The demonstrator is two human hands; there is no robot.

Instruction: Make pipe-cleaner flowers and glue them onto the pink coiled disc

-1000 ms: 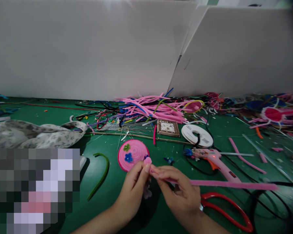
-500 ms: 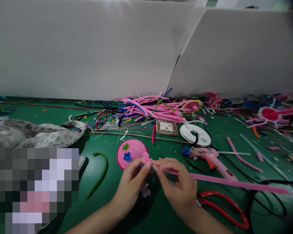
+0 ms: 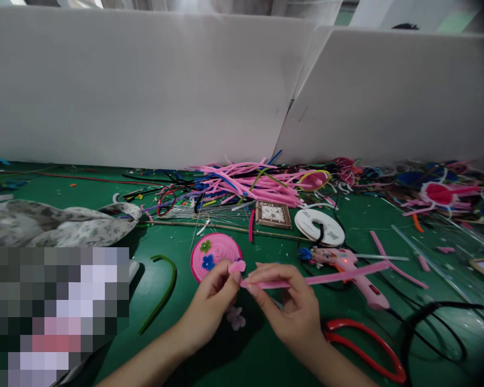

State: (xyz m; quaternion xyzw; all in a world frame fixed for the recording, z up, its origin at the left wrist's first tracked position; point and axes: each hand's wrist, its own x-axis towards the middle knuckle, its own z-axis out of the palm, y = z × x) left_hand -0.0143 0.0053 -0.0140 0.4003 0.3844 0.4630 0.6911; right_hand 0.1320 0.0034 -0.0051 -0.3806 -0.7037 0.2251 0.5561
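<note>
My left hand (image 3: 216,295) is closed, pinching the small looped end (image 3: 237,266) of a pink pipe cleaner (image 3: 334,277) between thumb and fingertips. My right hand (image 3: 292,301) pinches the same strand close beside the loops, and its long free part runs out to the right past the fingers. Behind my left fingertips lies a round pink coiled disc (image 3: 229,247) bearing a green flower (image 3: 205,246) and a blue flower (image 3: 208,262). A pale pink flower (image 3: 236,318) rests on the table below my hands. Red-handled scissors (image 3: 367,328) lie by my right wrist, their blades mostly hidden.
A pink glue gun (image 3: 365,285) with a black cord lies right of my hands. Behind are a white spool (image 3: 322,228), a small framed piece (image 3: 273,214) and a heap of pink pipe cleaners (image 3: 246,183). A green pipe cleaner (image 3: 167,293) and patterned cloth (image 3: 60,223) lie left.
The strand's free end has swung upward and now points up to the right over the glue gun. Both hands have shifted slightly left, and the view has tilted up a little.
</note>
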